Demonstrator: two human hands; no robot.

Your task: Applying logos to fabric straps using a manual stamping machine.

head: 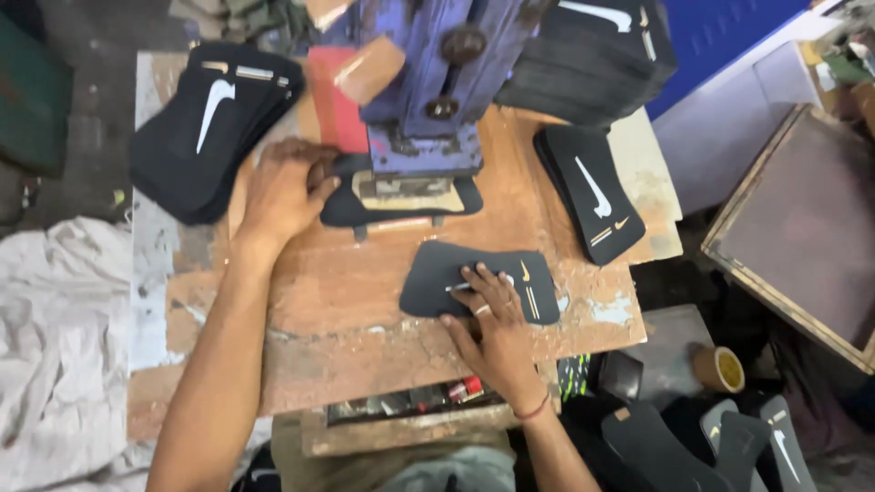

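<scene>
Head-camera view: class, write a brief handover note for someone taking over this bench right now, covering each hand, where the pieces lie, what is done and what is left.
Left hand: flat on the black piece under the press, holding it beneath the blue press.
Right hand: palm down on a stamped black piece lying on the wooden bench.
Stacks: one at the left, one behind the press at the right, a small one at the right.
Done: the piece under the right hand bears gold marks.
Left: whether the piece in the press is stamped cannot be seen.

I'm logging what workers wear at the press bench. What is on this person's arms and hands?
Both forearms are bare, no sleeves or gloves. The right hand has a pale ring on one finger and a thin reddish band at the wrist. The left hand shows no jewellery.
</scene>
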